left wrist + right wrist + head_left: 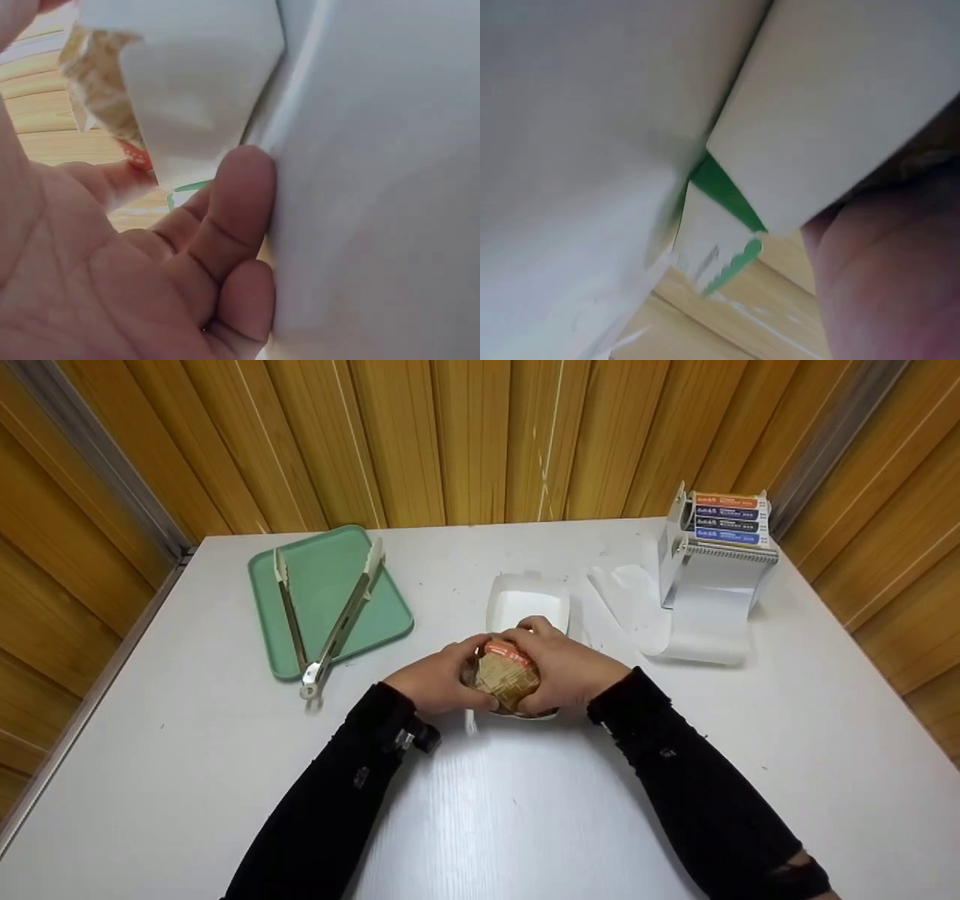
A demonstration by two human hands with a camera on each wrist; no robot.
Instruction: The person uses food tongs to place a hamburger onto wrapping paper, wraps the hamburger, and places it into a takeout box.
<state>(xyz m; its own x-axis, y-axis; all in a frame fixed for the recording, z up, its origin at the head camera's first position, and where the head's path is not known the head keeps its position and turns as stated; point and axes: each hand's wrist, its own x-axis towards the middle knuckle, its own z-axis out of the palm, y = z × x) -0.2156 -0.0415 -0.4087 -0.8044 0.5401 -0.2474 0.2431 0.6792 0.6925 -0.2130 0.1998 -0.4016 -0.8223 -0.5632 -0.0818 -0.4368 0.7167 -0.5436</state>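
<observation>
Both hands hold a round burger-like bundle (506, 676) in brown patterned paper with a red strip across its top. My left hand (439, 679) grips its left side, thumb at the front. On the opposite side my right hand (574, 669) curls round it, fingers behind. The bundle sits low in the near half of an open white carton (531, 601), whose other half lies flat behind. In the left wrist view, lower fingers rest against the table beside the carton wall (202, 97). Green edging (721, 189) shows at the carton's hinge in the right wrist view.
A green tray (337, 566) stands at the back left, with open metal tongs (341, 630) lying across it and over its near edge. To the right is a label dispenser (724, 529) with a white strip (705, 630) trailing onto the table. A wooden wall closes off the back.
</observation>
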